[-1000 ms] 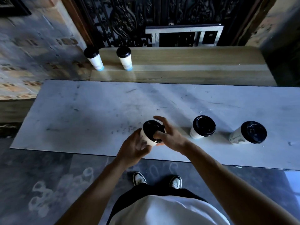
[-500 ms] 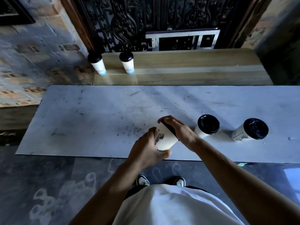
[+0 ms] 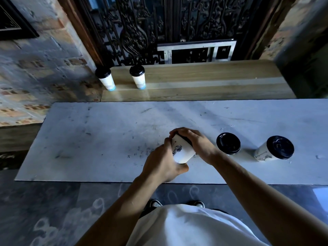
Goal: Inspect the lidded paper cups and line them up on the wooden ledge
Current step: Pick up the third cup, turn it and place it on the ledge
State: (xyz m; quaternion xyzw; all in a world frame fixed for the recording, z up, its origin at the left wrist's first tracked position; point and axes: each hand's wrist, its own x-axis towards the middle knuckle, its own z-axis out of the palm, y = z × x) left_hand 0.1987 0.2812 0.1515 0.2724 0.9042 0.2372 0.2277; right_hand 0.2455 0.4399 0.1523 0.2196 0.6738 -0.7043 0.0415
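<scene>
- Held paper cup [image 3: 181,151]: white w/ black lid + dark print, tilted lid-away, above the marble slab [image 3: 99,135] near its front edge.
- Left hand [image 3: 162,164]: fingers + thumb wrapped round cup's lower body/base.
- Right hand [image 3: 197,144]: fingers curled over the lid end, gripping it.
- 2 more lidded cups on slab to the right: middle cup [image 3: 228,143], right cup [image 3: 274,149], apart.
- Wooden ledge [image 3: 213,82] behind slab: 2 cups upright at its left end, corner cup [image 3: 105,79] & second ledge cup [image 3: 138,76], near each other, not touching.
</scene>
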